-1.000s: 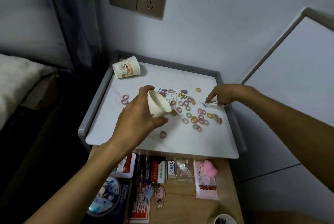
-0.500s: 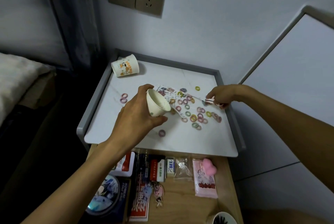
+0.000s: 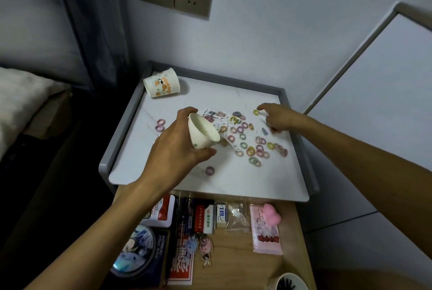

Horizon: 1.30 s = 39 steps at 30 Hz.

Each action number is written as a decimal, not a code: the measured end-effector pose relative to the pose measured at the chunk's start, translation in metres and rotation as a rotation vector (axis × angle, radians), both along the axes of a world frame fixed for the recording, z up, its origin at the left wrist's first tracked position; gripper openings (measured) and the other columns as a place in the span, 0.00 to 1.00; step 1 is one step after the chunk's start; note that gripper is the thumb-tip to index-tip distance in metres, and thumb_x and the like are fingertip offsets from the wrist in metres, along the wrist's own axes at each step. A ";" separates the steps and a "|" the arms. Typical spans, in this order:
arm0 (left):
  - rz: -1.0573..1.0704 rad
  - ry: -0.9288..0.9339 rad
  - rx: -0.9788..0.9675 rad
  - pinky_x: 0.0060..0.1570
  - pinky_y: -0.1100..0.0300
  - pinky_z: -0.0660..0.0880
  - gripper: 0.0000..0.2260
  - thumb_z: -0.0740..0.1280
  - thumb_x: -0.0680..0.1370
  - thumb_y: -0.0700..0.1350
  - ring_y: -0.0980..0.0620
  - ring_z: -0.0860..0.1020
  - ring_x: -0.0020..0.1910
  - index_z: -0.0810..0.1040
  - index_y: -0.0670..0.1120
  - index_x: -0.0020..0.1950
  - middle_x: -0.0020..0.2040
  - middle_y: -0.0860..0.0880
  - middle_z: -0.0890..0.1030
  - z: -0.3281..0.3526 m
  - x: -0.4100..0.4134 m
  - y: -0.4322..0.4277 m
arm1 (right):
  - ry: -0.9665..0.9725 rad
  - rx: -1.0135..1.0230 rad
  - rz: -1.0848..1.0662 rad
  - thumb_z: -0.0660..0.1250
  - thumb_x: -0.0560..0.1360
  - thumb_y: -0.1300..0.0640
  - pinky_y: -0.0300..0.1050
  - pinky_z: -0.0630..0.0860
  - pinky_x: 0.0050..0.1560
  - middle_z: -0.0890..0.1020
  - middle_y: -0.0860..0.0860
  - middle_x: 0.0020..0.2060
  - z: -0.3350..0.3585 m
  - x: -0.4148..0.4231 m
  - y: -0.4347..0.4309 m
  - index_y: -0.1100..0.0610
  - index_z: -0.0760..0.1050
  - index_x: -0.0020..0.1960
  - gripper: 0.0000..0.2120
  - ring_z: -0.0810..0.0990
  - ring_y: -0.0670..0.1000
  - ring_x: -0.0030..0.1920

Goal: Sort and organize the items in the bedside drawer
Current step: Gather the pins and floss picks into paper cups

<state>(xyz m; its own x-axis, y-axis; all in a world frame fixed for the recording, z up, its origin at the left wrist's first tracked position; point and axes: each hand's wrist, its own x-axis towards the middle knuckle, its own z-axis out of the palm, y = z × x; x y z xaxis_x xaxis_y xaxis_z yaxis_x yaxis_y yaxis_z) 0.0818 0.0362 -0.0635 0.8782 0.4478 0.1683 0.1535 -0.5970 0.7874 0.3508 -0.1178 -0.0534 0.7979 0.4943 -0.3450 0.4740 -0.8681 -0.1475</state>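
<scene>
Judging by their look, the small coloured rings [image 3: 251, 150] scattered between the two hands were taken to be light, soft and springy, and apt to roll or skid on the smooth tabletop [image 3: 257, 179]. Each was best pinched across its band with two fingertips, or swept toward a cup's mouth. The paper cup [image 3: 202, 134] was judged thin-walled and easily crushed, so a loose hold round its side was called for.

It was held in that way. The left hand [image 3: 177, 147] was wrapped round it, thumb beneath and fingers over the top. The cup was tipped on its side above the tabletop, its mouth turned up and partly toward the pile. The left forearm was stretched forward over the open drawer [image 3: 233, 254].

The right hand [image 3: 278, 120] was stretched out beyond the pile, palm down, with the forefinger extended to a yellow ring [image 3: 256, 112] just at its tip; contact could not be made out. The other fingers were curled under, and whether anything was pinched in them could not be told. A printed cup [image 3: 161, 86] lay on its side well beyond the left hand.
</scene>
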 end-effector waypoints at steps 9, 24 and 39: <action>0.008 -0.012 -0.015 0.39 0.72 0.67 0.37 0.79 0.68 0.52 0.54 0.73 0.52 0.62 0.55 0.71 0.60 0.55 0.76 -0.003 0.001 0.007 | -0.088 0.076 -0.150 0.65 0.79 0.50 0.49 0.73 0.49 0.77 0.60 0.56 -0.040 -0.002 0.024 0.60 0.69 0.63 0.18 0.78 0.61 0.55; 0.002 -0.007 -0.019 0.39 0.72 0.66 0.37 0.79 0.68 0.52 0.54 0.73 0.52 0.62 0.55 0.71 0.61 0.54 0.75 -0.004 -0.001 0.007 | -0.194 -0.145 -0.112 0.67 0.77 0.59 0.46 0.70 0.44 0.80 0.57 0.52 -0.034 -0.019 0.045 0.59 0.71 0.48 0.06 0.77 0.57 0.47; 0.003 -0.024 -0.023 0.39 0.70 0.66 0.37 0.79 0.68 0.51 0.53 0.73 0.50 0.62 0.54 0.71 0.55 0.57 0.72 -0.001 -0.003 0.006 | -0.115 0.309 -0.230 0.68 0.78 0.58 0.42 0.78 0.30 0.83 0.54 0.39 -0.010 -0.009 0.010 0.60 0.79 0.50 0.05 0.81 0.49 0.32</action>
